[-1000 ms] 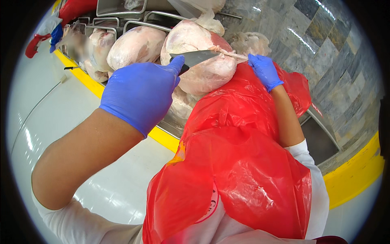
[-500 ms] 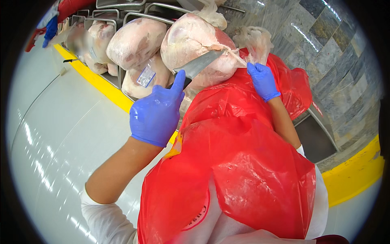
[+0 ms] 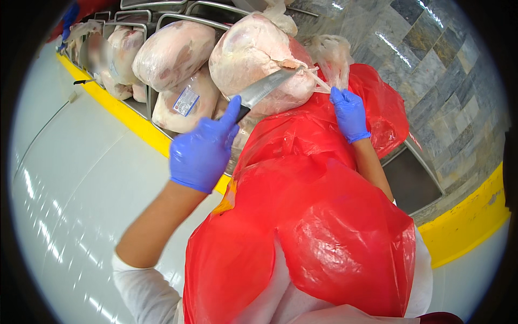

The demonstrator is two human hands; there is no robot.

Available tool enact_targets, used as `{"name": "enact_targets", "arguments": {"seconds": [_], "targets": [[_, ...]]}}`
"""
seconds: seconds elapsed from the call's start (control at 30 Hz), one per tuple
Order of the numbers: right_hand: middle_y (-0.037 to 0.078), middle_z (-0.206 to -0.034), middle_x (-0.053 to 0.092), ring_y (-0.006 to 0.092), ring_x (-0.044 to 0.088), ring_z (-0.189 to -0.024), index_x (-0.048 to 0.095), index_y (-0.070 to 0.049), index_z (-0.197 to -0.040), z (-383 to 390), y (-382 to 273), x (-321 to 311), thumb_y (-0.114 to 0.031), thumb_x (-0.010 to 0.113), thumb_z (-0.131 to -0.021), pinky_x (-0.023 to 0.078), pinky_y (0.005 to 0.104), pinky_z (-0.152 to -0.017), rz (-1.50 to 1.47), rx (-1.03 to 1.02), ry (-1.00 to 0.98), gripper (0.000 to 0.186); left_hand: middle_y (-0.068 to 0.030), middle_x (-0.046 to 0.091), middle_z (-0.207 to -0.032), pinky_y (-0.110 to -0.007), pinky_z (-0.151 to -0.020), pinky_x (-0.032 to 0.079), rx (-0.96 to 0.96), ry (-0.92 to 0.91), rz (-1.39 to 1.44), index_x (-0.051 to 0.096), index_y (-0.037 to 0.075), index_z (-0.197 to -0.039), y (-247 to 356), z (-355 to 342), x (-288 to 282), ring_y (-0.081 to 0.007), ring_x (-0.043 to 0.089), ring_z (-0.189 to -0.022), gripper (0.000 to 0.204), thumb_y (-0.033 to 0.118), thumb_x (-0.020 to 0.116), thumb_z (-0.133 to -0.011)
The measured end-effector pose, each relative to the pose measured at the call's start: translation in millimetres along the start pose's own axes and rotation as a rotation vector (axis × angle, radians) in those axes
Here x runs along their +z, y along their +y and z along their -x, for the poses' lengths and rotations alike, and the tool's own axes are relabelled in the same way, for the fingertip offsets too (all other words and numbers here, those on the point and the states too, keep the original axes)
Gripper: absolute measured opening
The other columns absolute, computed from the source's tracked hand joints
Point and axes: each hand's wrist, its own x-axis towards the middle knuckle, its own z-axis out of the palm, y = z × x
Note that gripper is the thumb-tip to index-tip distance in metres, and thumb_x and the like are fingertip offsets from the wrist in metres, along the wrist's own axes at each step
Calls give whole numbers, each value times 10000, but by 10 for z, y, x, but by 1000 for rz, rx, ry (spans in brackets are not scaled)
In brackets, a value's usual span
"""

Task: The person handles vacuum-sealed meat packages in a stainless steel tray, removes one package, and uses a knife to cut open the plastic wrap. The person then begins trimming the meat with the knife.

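The left hand (image 3: pixel 202 154), in a blue glove, is closed around the handle of a knife (image 3: pixel 263 89); the handle itself is hidden inside the fist, and only the index finger lies stretched along the base of the blade. The bare steel blade runs up and to the right, its tip lost against the surface of a large wrapped cut of meat (image 3: pixel 256 59) that sits at the top of the view, just above the red plastic apron (image 3: pixel 318 216).

The right hand (image 3: pixel 349 113), also gloved in blue, pinches a thin strip of clear wrap (image 3: pixel 318 81) and holds it stretched from the meat toward itself. The fingertips are curled over the strip, so how much of it sits inside the grip is hard to make out. The knife tip meets the meat close to where this strip leaves it; whether the edge is in the wrap or only against it cannot be told.

More wrapped cuts of meat (image 3: pixel 172 54) lie to the left in a metal rack (image 3: pixel 162 21), one with a small label. The furthest pieces are blurred and bent by the lens rim. The apron covers the body and hides what the big cut rests on. A yellow band (image 3: pixel 129 116) borders the pale floor (image 3: pixel 70 189).
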Motion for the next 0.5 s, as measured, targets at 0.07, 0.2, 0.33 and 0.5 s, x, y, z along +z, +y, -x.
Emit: {"name": "enact_targets", "arguments": {"seconds": [0.07, 0.2, 0.33, 0.5], "targets": [[112, -621, 509, 146, 449, -560, 553, 18, -726, -29, 53, 6, -204, 574, -961, 402, 348, -563, 25, 11, 15, 324, -154, 675, -894, -444, -637, 525, 57, -63, 20, 475, 336, -1401, -95, -161, -395, -348, 658, -712, 457, 390, 532, -950], [166, -721, 596, 264, 550, -598, 585, 6, -784, -400, 127, -117, -186, 572, -932, 441, 384, -601, 408, -327, 23, 243, -155, 682, -853, -426, -721, 525, 296, -83, -267, 674, 216, -1200, -45, -681, -1159, -336, 665, -765, 315, 359, 537, -954], [169, -777, 636, 292, 609, -676, 616, -3, -821, -901, 54, -145, -203, 572, -914, 470, 378, -648, 476, -321, -61, 225, -172, 694, -929, -397, -771, 525, 270, -363, -287, 712, 112, -1068, 272, -1273, -1444, -337, 670, -823, 281, 312, 566, -933], [154, -794, 655, 262, 627, -702, 657, -4, -851, -974, -347, -24, -245, 582, -910, 477, 357, -666, 106, -115, -31, 259, -182, 687, -941, -408, -772, 517, 258, -245, -176, 714, 138, -1097, 113, -1252, -1130, -351, 658, -826, 317, 364, 559, -937]]}}
